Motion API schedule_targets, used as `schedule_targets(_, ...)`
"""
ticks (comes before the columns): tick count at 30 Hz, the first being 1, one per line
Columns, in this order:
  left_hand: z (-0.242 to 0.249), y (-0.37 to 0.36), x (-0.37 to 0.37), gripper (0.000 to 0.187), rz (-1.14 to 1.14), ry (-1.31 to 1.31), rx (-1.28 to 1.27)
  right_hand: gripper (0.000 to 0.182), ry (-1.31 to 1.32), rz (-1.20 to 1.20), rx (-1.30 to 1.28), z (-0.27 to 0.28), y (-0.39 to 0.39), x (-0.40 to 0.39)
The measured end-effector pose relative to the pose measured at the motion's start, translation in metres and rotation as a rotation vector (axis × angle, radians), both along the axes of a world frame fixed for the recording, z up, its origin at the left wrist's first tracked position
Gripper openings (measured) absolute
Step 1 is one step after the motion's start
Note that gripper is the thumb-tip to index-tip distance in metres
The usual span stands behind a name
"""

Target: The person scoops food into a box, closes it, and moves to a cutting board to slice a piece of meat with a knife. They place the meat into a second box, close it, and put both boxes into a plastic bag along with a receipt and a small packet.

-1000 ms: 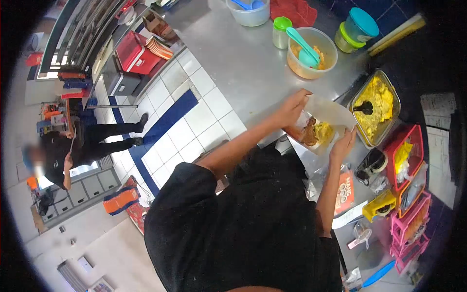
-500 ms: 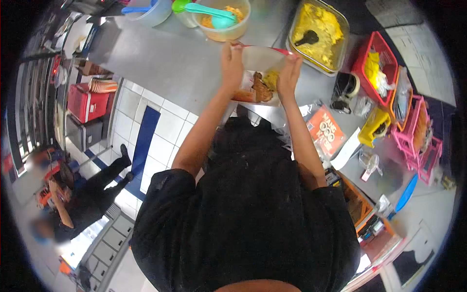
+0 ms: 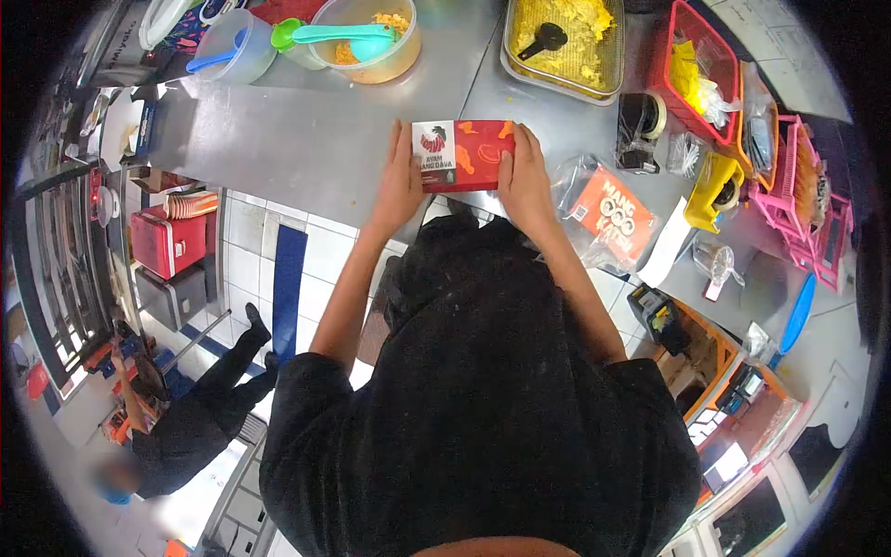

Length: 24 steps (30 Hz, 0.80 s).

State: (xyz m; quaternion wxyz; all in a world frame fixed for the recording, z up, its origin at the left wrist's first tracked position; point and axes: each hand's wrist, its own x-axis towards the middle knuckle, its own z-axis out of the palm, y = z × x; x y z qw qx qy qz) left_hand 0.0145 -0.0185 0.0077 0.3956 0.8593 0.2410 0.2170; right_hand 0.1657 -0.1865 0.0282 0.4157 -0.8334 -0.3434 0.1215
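Observation:
A red and white printed cardboard food box (image 3: 478, 156) lies lid down at the near edge of the metal counter, its contents hidden. My left hand (image 3: 401, 181) presses against its left side, fingers pointing forward. Against the right side rests my right hand (image 3: 524, 181), so the box is held between both. Beyond it stands a clear tub (image 3: 401, 65) of orange crumbly food with a turquoise scoop (image 3: 362, 42) in it. To the right of that, a rectangular tray (image 3: 557, 88) holds yellow food and a black scoop (image 3: 545, 40).
At right stand a red basket (image 3: 664, 65) with packets, a yellow tape dispenser (image 3: 710, 190) and a pink rack (image 3: 789, 195). Orange printed packaging (image 3: 613, 213) lies near my right arm. Another person (image 3: 204, 408) in black is at lower left, near a red cool box (image 3: 167, 241).
The box stood open with fried chicken and yellow food showing; now its lid is folded down over them. My hands have come down from the raised lid to the box's sides.

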Motion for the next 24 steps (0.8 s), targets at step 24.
schedule_targets(24,0.022,0.031,0.007,0.037,0.099,0.162,-0.614,0.051,0.507,0.14,-0.355,0.031,-0.003,0.07)
